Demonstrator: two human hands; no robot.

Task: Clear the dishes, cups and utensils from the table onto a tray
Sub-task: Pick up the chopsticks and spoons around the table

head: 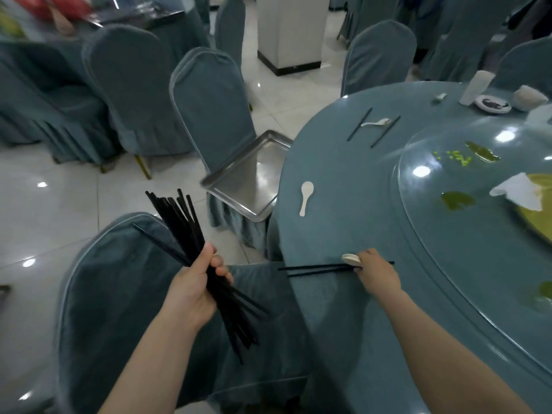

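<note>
My left hand (195,282) grips a bundle of several black chopsticks (182,222) above a covered chair. At the table's near edge my right hand (377,271) holds a pair of black chopsticks (313,269) and white spoons (350,258); the chopstick tips stick out left over the edge. A white spoon (306,196) lies on the blue-grey round table (343,174). Further back lie two separate black chopsticks (360,124) with another white spoon (377,123) between them. An empty metal tray (239,189) rests on a chair seat left of the table.
A glass turntable (478,234) with green food scraps and a crumpled napkin (519,194) fills the right. At the far edge stand a small dark-stained dish (493,104), a white bowl (530,98) and a white packet (476,86). Covered chairs (215,109) ring the table; a pillar (286,31) stands behind.
</note>
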